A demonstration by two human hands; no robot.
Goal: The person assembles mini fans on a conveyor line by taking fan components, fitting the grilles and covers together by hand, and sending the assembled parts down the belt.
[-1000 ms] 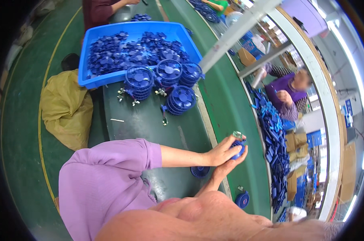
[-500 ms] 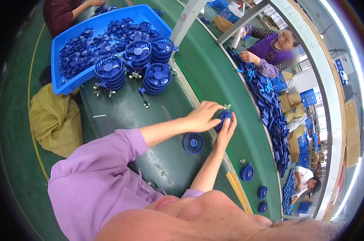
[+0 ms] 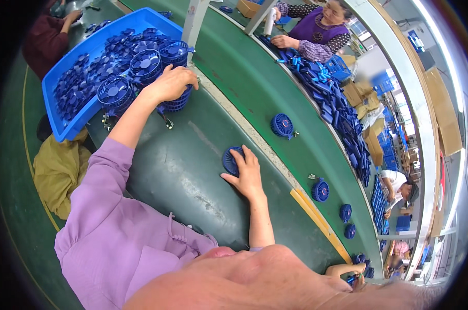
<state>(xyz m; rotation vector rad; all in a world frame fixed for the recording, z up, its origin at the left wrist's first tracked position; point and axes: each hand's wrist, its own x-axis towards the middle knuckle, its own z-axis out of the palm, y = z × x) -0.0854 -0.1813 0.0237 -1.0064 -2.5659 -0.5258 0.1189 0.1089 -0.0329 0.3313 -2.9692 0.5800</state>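
Beside the front corner of a bright blue rectangular plastic tray [image 3: 58,132], we see the left hand [image 3: 174,83] arched palm-down over a stack of dark blue round plastic fan cages [image 3: 177,105], its arm stretched well forward. Its fingers curve downward; we cannot tell whether they grip the stack. Nearer the body, the right hand [image 3: 248,176], its forearm upright in view, has thumb and fingers spread apart, the fingertips over a flat, dark blue, ribbed round plastic grille [image 3: 231,162].

Under both hands we have a dark green, scuffed worktop [image 3: 167,170], with the grille lying on it and the stack standing near the tray. Alongside runs a green conveyor belt [image 3: 234,77], bearing a blue round fan unit [image 3: 282,125]. Across it, we see a co-worker in a purple vest [image 3: 314,33] beside heaped blue plastic parts [image 3: 337,111]. At left slumps an olive-yellow sack [image 3: 58,173].
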